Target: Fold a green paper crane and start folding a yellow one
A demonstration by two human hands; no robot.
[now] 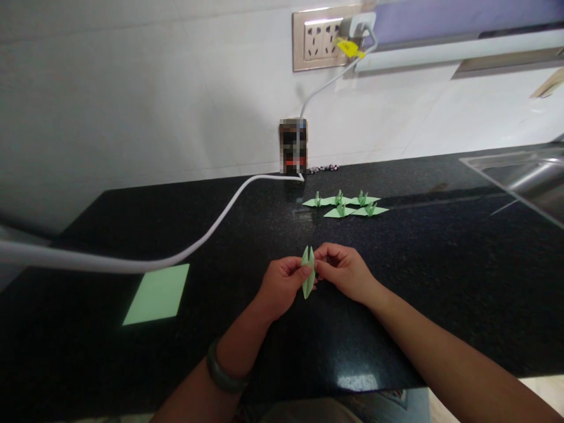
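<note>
A narrow, partly folded piece of light green origami paper (308,276) stands upright between my hands, its top split into two points. My left hand (282,283) pinches it from the left, thumb across its front. On the other side, my right hand (346,271) has its thumb and forefinger closed at the paper's right edge; its other fingers are curled. Beyond the hands, several finished green paper cranes (341,210) sit in two rows on the black countertop (247,235).
Left of my hands lies a flat green paper square (159,295). A white cable (220,218) crosses above the counter to a blurred upright object (291,145) by the wall. A wall socket (321,38) is above; a metal sink (529,176) is at right.
</note>
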